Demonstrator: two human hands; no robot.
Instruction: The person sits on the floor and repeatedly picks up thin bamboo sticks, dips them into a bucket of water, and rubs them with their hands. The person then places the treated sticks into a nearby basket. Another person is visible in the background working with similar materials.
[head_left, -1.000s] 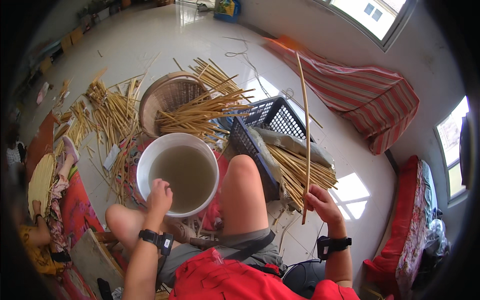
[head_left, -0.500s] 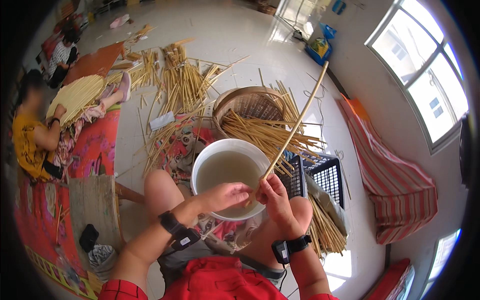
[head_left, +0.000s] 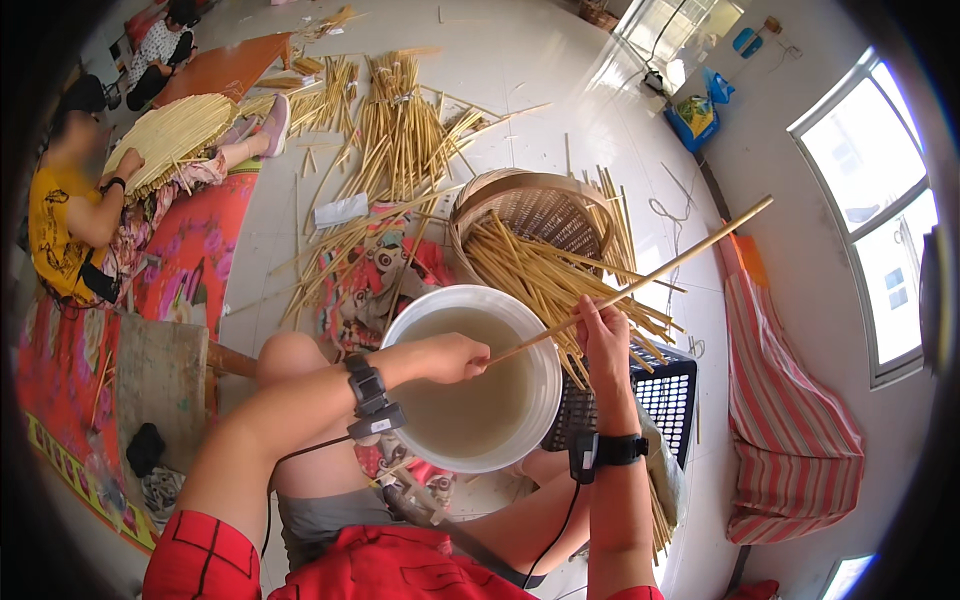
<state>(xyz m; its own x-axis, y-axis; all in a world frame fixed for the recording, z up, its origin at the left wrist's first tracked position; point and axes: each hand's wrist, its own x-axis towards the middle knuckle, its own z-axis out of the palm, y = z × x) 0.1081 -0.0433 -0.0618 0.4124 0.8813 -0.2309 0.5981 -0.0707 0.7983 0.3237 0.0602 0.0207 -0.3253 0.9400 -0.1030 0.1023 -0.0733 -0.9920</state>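
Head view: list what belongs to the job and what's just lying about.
Job, apparently:
long tan stalk, in left hand and right hand
round white plastic bucket of water
brown woven basket of tan stalks

Lying about:
red-striped cloth
blue-and-yellow plastic bag
flat white sheet

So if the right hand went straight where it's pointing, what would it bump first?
Probably the stalks sticking out of the woven basket, though the right hand might pass above them; depth is unclear.

- Nothing legible.
- Black device (head_left: 362, 430) on left wrist: small pale label (head_left: 379, 425) on its face, marks too small to make out.
- Blue-and-yellow bag (head_left: 694, 122) on floor by wall: any print blurred, unreadable.
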